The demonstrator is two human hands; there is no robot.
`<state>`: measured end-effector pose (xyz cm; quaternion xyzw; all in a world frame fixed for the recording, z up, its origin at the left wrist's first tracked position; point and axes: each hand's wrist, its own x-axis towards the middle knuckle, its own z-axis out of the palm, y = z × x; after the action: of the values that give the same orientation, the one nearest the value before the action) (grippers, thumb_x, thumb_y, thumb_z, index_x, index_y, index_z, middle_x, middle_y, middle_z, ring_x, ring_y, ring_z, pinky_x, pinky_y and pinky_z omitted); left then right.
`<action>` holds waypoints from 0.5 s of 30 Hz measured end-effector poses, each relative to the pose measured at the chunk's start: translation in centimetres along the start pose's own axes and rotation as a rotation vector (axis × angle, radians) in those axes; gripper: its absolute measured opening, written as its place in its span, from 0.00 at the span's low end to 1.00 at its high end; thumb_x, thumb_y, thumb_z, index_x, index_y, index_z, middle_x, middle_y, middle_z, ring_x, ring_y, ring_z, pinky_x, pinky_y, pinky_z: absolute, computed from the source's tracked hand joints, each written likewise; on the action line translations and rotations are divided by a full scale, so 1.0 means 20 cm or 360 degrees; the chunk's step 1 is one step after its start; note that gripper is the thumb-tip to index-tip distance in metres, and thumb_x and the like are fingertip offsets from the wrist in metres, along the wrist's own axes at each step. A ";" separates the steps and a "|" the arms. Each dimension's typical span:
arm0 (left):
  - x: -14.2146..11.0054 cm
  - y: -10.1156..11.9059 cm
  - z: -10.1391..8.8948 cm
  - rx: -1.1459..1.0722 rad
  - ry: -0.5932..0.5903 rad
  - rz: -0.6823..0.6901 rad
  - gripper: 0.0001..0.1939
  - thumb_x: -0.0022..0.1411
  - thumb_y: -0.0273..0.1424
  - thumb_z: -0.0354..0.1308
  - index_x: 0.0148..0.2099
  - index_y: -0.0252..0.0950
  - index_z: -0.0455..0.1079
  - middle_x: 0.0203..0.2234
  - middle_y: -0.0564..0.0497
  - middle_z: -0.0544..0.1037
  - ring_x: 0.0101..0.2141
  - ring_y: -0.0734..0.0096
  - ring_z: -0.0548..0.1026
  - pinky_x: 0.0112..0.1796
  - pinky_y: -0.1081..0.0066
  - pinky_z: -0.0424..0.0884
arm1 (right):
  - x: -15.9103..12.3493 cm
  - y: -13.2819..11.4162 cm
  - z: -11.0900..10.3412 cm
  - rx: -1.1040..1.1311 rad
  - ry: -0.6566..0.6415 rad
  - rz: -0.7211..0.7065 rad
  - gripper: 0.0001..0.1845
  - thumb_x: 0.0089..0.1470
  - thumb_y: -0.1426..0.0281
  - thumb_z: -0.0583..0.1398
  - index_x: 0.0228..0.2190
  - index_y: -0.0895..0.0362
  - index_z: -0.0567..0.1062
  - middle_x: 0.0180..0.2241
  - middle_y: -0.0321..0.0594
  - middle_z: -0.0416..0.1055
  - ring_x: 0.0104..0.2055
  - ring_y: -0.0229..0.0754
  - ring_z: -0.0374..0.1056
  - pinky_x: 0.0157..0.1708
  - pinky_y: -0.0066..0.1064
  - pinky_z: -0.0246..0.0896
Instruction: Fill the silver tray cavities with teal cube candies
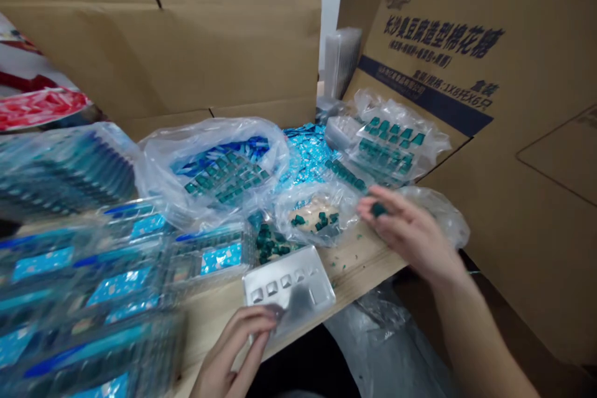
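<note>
My right hand (pixel 410 236) pinches a small teal candy (pixel 379 209) between its fingertips, above the wooden tabletop (pixel 359 264). Scattered teal crumbs lie under it. My left hand (pixel 236 345) grips the near corner of a clear plastic blister tray (pixel 289 280) with square cavities. A blurred dark patch lies by those fingers, too smeared to identify. Just beyond the tray is a heap of teal candies (pixel 268 242). A clear bag (pixel 314 214) holding a few teal candies and a pale lump sits close to my right hand.
Stacked sealed trays with blue labels (pixel 79 273) crowd the left side. Further clear bags of teal candies and blue wrappers lie at the back. Printed cardboard box flaps (pixel 443 56) wall the far side. A plastic sheet (pixel 373 329) hangs below the table's near edge.
</note>
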<state>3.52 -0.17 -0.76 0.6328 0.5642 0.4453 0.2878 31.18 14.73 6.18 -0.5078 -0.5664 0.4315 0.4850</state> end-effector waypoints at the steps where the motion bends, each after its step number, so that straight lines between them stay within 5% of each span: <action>1: 0.02 0.02 0.00 0.0015 -0.0020 0.0033 0.09 0.69 0.32 0.52 0.42 0.44 0.74 0.39 0.51 0.78 0.42 0.71 0.79 0.42 0.79 0.75 | -0.10 0.01 0.09 0.0211 -0.0306 0.0072 0.20 0.55 0.68 0.63 0.50 0.51 0.74 0.48 0.43 0.78 0.49 0.47 0.76 0.49 0.41 0.73; 3: 0.07 0.07 0.01 0.0044 -0.0030 0.0154 0.08 0.68 0.27 0.53 0.44 0.44 0.72 0.40 0.52 0.77 0.42 0.71 0.79 0.41 0.79 0.75 | -0.25 0.03 0.25 0.0594 -0.0586 0.0171 0.22 0.56 0.67 0.63 0.53 0.47 0.73 0.50 0.41 0.77 0.52 0.44 0.74 0.53 0.41 0.71; 6: 0.13 0.13 0.03 0.0156 0.0108 0.0322 0.09 0.68 0.25 0.53 0.48 0.43 0.69 0.42 0.51 0.75 0.44 0.71 0.77 0.44 0.74 0.74 | -0.38 0.05 0.39 0.0855 -0.0688 0.0267 0.20 0.57 0.65 0.64 0.52 0.43 0.74 0.52 0.39 0.76 0.55 0.44 0.72 0.54 0.41 0.70; 11: 0.19 0.21 0.06 0.0568 0.0184 0.0581 0.11 0.68 0.31 0.56 0.52 0.41 0.66 0.45 0.47 0.73 0.47 0.64 0.72 0.48 0.64 0.71 | -0.44 0.03 0.45 0.0841 -0.0789 0.0332 0.22 0.60 0.63 0.61 0.55 0.42 0.71 0.60 0.39 0.68 0.62 0.45 0.65 0.59 0.43 0.64; 15: 0.19 0.20 0.05 0.0565 0.0177 0.0553 0.10 0.68 0.26 0.54 0.50 0.39 0.67 0.44 0.48 0.73 0.47 0.66 0.70 0.49 0.67 0.69 | -0.47 0.02 0.46 0.0832 -0.0880 0.0287 0.22 0.64 0.65 0.57 0.58 0.39 0.68 0.63 0.34 0.63 0.65 0.43 0.58 0.62 0.42 0.58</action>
<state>6.17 2.89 3.27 0.7355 0.5313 0.4161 0.0600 22.35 5.41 3.38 -0.2793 -0.4998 0.7227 0.3872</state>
